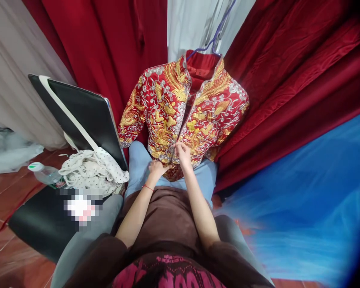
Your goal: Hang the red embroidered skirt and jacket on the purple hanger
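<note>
Pinching the lower front edge of the jacket (183,108), both hands work close together. The garment hangs from a hanger (215,40) straight ahead of them and above. The left hand (157,168) is closed on the hem from beneath. The right hand (183,154), just beside it and slightly higher, grips the edge of the front opening between thumb and fingers.

We judge two risks. A downward tug could tilt the thin hanger and let one shoulder slide off, since its hook looks slight and we cannot see what it hangs on. A nail or fingertip dragged across the raised stitching could snag a thread.

The jacket is a red ground almost covered by gold and silver embroidery, dense, scaly and in relief. It looks stiff and boxy, with short wide sleeves. Beyond the hands and to their right falls a red curtain (288,72) with a crushed, velvety sheen and deep folds. Left of the left hand stands a black chair (87,112), flat and smooth, carrying a slumped dotted cloth bag (93,170). A clear plastic bottle (45,174) lies farther left.
</note>
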